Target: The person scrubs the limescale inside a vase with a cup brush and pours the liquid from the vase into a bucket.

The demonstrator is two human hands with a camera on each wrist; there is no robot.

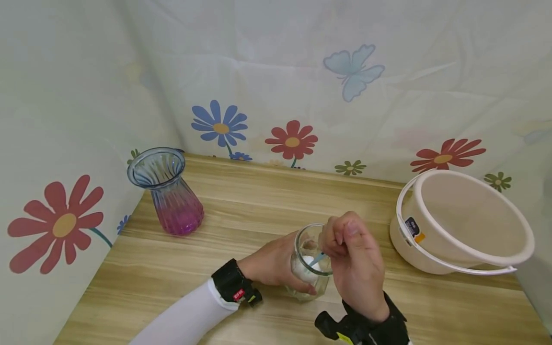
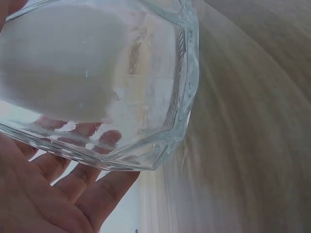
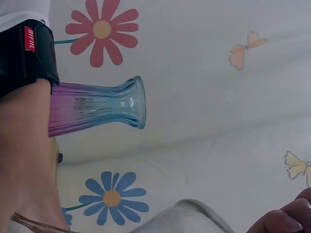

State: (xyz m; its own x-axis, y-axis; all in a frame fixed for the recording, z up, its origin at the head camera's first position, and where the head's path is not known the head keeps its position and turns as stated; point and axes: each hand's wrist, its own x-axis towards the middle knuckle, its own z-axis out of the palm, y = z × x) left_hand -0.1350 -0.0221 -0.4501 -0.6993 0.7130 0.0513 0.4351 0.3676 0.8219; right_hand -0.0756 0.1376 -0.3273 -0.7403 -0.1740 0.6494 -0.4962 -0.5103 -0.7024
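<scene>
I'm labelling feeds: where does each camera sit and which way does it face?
Head: on the head, facing forward and down at table, jar, vase and bucket; left hand and right hand show.
Left wrist: on that wrist, facing the jar close up; left hand shows.
Right wrist: on that wrist, facing vase and curtain; left arm and right fingers show.
Head and right wrist share the vase.
</scene>
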